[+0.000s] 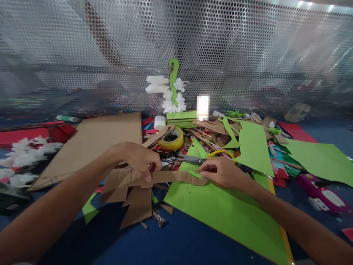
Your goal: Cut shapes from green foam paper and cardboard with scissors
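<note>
two hands meet over a long brown cardboard strip [165, 177] that lies across the clutter near the middle of the blue surface [176, 239]. the left hand [136, 158] comes in from the left with its fingers curled down onto the strip, thumb tip pressing its upper face, so its grip is closed on the cardboard. the right hand [222, 172] pinches the strip's right end between thumb and fingertips, grip also closed on it, just where a small sliver of green paper overlaps the strip's end. the strip's left end runs into a jagged pile of cardboard offcuts [129, 198] below the left wrist.

under the right hand spreads a large green paper sheet [228, 217], with a yellow ruler [281, 228] along its right edge. just behind the hands lie scissors [187, 159], blades pointing right, and a roll of yellow tape [171, 139] a little further back. a big flat cardboard sheet [96, 143] sits to the left, with white paper flowers [24, 154] beyond it. at the back stands a green upright paper model [175, 95] trimmed with white flowers, in front of a perforated metal screen [248, 55]. more green paper pieces [317, 158] lie to the right, near a purple object [322, 195] which i cannot identify.
</note>
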Action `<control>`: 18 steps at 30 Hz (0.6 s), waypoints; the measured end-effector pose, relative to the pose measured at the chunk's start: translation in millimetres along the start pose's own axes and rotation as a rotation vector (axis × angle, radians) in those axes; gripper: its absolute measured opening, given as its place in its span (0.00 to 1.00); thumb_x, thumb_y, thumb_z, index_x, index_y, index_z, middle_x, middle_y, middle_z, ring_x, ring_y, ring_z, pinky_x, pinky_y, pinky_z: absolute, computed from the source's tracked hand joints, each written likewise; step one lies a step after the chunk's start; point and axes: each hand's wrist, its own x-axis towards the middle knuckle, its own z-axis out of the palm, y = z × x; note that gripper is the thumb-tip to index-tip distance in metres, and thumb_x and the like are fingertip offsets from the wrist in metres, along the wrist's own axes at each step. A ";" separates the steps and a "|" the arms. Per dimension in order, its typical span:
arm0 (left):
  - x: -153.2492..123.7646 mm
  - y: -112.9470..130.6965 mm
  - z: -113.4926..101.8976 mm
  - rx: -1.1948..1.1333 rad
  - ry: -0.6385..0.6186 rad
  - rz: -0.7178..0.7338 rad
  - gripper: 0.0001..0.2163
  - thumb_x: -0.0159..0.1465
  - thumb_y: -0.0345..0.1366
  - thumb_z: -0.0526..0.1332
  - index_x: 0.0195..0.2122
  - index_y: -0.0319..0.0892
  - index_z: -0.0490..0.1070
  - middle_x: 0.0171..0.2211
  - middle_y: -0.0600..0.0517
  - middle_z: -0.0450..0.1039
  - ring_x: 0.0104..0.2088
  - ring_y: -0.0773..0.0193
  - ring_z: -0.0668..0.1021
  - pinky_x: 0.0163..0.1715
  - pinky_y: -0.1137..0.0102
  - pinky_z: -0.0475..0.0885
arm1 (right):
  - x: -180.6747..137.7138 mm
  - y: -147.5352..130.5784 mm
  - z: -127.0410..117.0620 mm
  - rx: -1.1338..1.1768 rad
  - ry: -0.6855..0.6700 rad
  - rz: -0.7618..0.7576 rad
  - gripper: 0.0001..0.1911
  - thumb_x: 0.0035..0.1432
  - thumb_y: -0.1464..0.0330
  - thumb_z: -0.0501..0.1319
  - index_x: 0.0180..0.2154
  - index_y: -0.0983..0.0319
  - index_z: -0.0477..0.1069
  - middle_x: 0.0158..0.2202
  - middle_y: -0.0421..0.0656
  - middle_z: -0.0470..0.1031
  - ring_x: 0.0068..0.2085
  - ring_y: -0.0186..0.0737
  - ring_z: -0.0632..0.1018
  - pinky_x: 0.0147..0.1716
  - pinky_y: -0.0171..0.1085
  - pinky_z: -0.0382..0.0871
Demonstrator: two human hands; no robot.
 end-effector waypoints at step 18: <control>-1.4 10.6 23.1 0.315 0.276 -0.216 0.07 0.53 0.31 0.69 0.34 0.43 0.76 0.32 0.46 0.79 0.33 0.52 0.79 0.30 0.67 0.65 | 30.3 -17.4 -9.3 -0.256 -0.244 -0.009 0.07 0.59 0.66 0.67 0.32 0.63 0.82 0.32 0.46 0.84 0.29 0.40 0.79 0.27 0.35 0.61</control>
